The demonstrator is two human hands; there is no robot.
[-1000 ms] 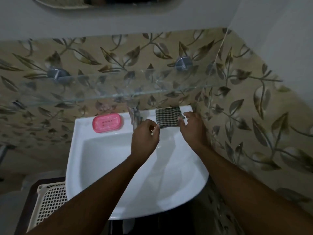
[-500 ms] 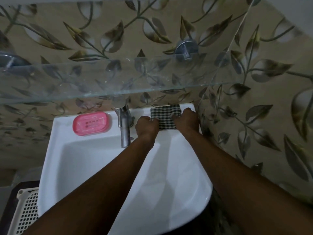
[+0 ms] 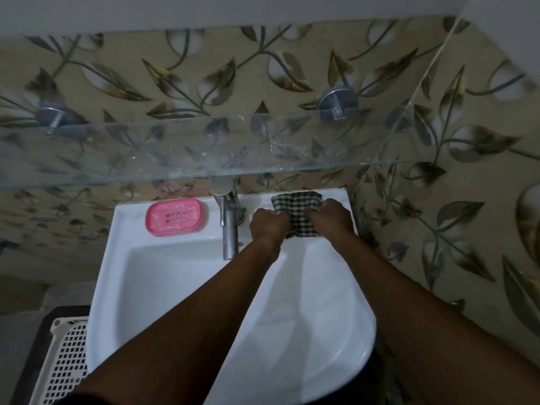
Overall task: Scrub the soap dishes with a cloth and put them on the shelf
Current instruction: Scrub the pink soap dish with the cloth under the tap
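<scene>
Pink soap dish (image 3: 174,216): flat on the back ledge of the white sink (image 3: 122,258), left of the tap (image 3: 229,232), near it but apart. Oval, with a row of small slots across the middle. Touched by neither of the hands, well apart from both.

Checked cloth (image 3: 296,213), black and white: on the same back ledge, right of the tap, in the corner by the side wall. Near edge reaching to the lip of the basin. Bunched between the hands. Anything beneath it: hidden.

Left hand (image 3: 267,222): knuckles up, fingers curled in, gripping the cloth's left edge, just beside the tap's base. Right hand (image 3: 333,219): curled the same way, gripping the cloth's right edge, close to the side wall. Fingertips of both tucked out of sight in the folds. Forearms bare, reaching across the basin from the near side.

Glass shelf (image 3: 175,153): above the sink, along the back wall, carried on round metal brackets (image 3: 337,102), one towards each end. Surface streaked and spotted, leaf-patterned tiles (image 3: 292,68) showing through.

White lattice basket (image 3: 65,358): lower left, beside and below the sink's rim, on something dark.
</scene>
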